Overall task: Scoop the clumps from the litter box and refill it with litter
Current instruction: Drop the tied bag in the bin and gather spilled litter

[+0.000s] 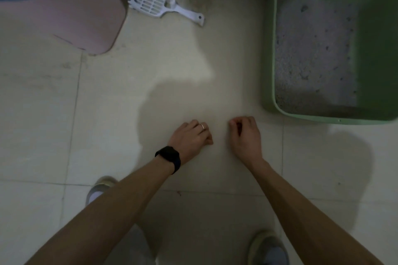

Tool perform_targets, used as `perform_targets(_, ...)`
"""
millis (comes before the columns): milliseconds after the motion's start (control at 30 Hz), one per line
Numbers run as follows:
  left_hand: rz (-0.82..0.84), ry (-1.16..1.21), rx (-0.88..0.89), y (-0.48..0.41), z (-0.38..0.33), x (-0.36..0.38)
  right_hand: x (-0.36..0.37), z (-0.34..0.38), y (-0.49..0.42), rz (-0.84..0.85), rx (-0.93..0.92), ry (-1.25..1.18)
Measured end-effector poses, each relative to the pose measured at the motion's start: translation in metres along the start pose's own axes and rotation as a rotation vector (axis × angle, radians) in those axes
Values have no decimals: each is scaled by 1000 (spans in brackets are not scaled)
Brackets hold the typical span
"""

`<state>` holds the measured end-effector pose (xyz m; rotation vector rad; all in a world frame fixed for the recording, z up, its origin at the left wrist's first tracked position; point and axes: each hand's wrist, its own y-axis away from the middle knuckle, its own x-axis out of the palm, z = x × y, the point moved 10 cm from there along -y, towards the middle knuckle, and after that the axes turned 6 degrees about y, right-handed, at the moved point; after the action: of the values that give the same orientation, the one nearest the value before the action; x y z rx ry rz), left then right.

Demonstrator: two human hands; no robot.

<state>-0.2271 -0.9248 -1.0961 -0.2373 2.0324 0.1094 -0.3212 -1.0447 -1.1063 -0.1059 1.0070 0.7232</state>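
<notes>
Low in the centre of the frame, the left hand [190,136] and right hand [245,135] hang side by side above the tiled floor [172,66], apart from each other, each with fingers curled inward and holding nothing. A black watch [169,158] circles the left wrist. The green litter box [271,49] sits at the upper right, its grey litter [312,49] dotted with dark clumps [304,8]. The white scoop [155,2] lies on the floor at upper centre, beside a pink bin [71,13] at the upper left.
</notes>
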Motion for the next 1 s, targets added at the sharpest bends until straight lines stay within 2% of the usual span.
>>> perform_targets(167,32,-107,60,-4,-5,-1,1,2,0,21,-21,22)
perform_targets(267,15,-33,82,3,-12,-7,1,1,-3,61,-10,19)
perform_targets(433,20,127,287,62,-59,3,1,1,-2,103,20,30)
perform_targets(633,12,126,318,70,-60,7,8,3,31,72,16,35)
perform_targets(767,90,44,428,74,-74,23,5,-5,45,22,69,-23)
perform_targets(1000,162,-118,524,76,-94,29,9,-6,38,46,97,-4)
